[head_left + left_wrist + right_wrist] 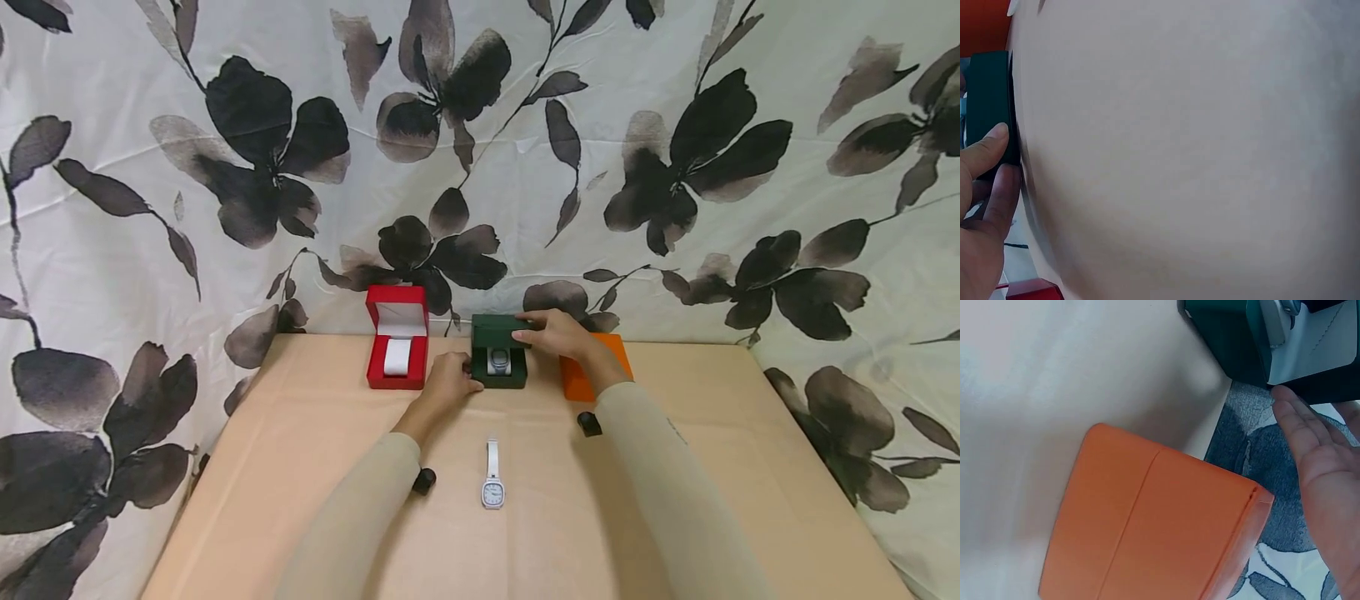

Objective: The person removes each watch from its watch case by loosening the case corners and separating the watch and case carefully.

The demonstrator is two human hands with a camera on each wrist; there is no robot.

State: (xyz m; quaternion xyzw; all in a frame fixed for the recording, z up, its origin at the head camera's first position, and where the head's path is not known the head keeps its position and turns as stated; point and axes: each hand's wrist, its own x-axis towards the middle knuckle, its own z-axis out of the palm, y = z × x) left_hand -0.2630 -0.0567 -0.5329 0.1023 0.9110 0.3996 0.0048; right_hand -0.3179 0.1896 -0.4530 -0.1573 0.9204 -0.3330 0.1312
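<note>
A dark green watch box (498, 377) stands at the table's back with its lid partly raised. A silver watch (498, 360) sits inside on a light cushion. My left hand (450, 379) holds the box's lower left corner, thumb on its front face in the left wrist view. At the lid (495, 327), my right hand (558, 335) has its thumb at the front edge and fingers over the top right. In the right wrist view its fingertips (1283, 394) meet the lid's edge. A second watch (492, 492), white-strapped, lies stretched out on the table nearer me.
Left of the green box, a red watch box (397, 383) stands open with a white cushion (397, 357) in it. An orange box (577, 383) sits to the right, behind my right forearm. Floral cloth (540, 167) hangs right behind the table's back edge.
</note>
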